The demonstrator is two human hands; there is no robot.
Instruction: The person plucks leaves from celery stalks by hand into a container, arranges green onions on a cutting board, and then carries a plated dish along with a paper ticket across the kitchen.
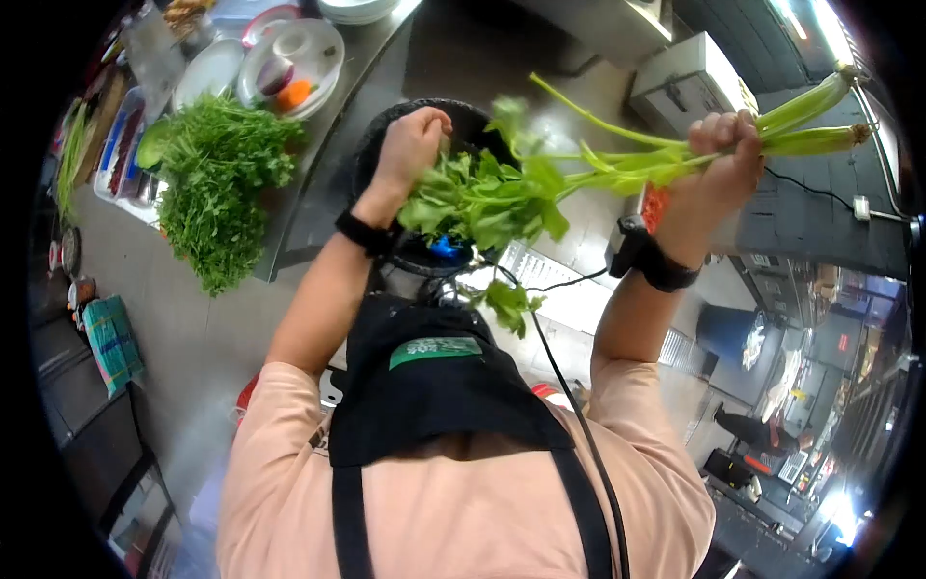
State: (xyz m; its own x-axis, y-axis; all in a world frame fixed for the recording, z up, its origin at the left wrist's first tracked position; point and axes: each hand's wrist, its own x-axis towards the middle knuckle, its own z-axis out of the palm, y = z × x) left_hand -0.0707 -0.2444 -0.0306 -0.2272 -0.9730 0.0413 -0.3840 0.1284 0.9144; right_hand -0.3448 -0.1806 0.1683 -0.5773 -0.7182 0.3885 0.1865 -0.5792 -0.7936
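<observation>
My right hand (723, 154) is wrapped round a bunch of celery (805, 106), its cut stalk ends pointing out to the right. The stalks run left from the fist to leafy tops (492, 198) in front of my apron. My left hand (413, 143) is closed at the far edge of those leaves; what its fingers hold, if anything, is hidden. Beneath the left hand and the leaves stands a black bin (371, 145), partly covered. A loose-hanging celery leaf (511, 304) dangles lower, near a black cable.
On the metal table (338, 116) at left lie a heap of leafy herbs (222, 179) and a white plate (328, 63) with onion and carrot pieces. A white box (690, 82) stands at back right. A black cable (569, 386) crosses my front.
</observation>
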